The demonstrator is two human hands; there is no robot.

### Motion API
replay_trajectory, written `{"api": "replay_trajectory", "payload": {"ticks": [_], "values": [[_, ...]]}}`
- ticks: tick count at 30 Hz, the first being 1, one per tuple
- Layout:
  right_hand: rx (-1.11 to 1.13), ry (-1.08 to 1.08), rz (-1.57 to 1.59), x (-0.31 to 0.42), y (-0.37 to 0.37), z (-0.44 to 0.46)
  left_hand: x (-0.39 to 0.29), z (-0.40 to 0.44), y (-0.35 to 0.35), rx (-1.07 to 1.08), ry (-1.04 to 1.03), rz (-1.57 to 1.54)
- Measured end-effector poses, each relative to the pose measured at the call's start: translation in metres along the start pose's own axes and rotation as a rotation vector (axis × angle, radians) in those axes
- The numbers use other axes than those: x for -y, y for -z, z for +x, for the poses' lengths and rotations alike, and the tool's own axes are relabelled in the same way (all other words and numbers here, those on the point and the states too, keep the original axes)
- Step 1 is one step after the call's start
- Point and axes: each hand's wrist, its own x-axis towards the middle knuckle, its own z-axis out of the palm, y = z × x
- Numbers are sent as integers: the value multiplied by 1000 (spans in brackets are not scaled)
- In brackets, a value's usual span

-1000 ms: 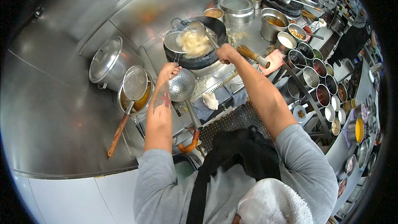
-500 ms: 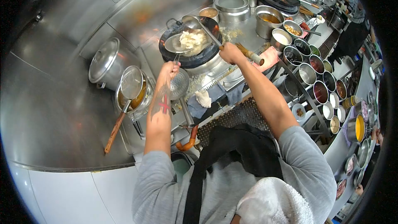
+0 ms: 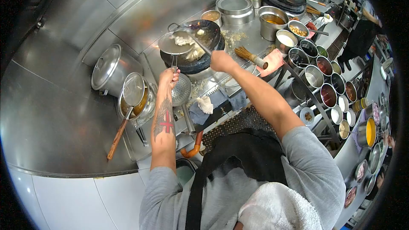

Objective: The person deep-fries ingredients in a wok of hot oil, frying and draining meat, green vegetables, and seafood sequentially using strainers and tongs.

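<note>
My left hand (image 3: pixel 169 78) is closed on the handle of a round wire strainer (image 3: pixel 171 46), whose basket lies over the left part of a black wok (image 3: pixel 208 34). Pale food pieces (image 3: pixel 195 52) show in the wok and at the strainer. My right hand (image 3: pixel 222 62) is wrapped round the handle of a metal ladle (image 3: pixel 198 42), which slants down-right from the strainer's edge; its bowl is partly hidden. Just right of that hand lies a bamboo brush (image 3: pixel 251 57). A perforated skimmer (image 3: pixel 182 90) rests beside my left hand.
A lidded pot (image 3: pixel 111 66) stands at left, near a bowl bearing another strainer (image 3: pixel 133 89) with a wooden handle. Several sauce pots, one being a metal pot (image 3: pixel 313 76), fill the right side. A person in dark clothes (image 3: pixel 360 40) stands at the far right.
The strainer has risen and moved left, out of the wok's middle, with pale food at it. My right hand has shifted left with the ladle. Less food and liquid show in the wok.
</note>
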Motion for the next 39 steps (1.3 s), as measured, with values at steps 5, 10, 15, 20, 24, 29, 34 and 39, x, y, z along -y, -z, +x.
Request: {"api": "replay_trajectory", "payload": {"ticks": [5,10,15,20,24,29,34,39], "values": [[-77,-108,137,-1,11,-6,3,-4,4,-81,-1,40],[-38,-14,-11,1,17,-1,-6,-5,-18,-111,-50,106],[-114,71,-32,0,38,-57,-4,4,16,-109,8,-39],[-27,106,-117,-18,26,-41,7,-10,9,-50,-33,-68],[-108,52,-46,-4,18,-46,11,-21,8,-163,-70,-5],[44,56,-60,12,9,-16,10,-16,-18,-119,-97,169],[-105,49,12,1,43,-67,3,-1,11,-96,-39,-68],[-12,77,-75,-6,14,-55,21,-18,11,-14,-67,-218]]}}
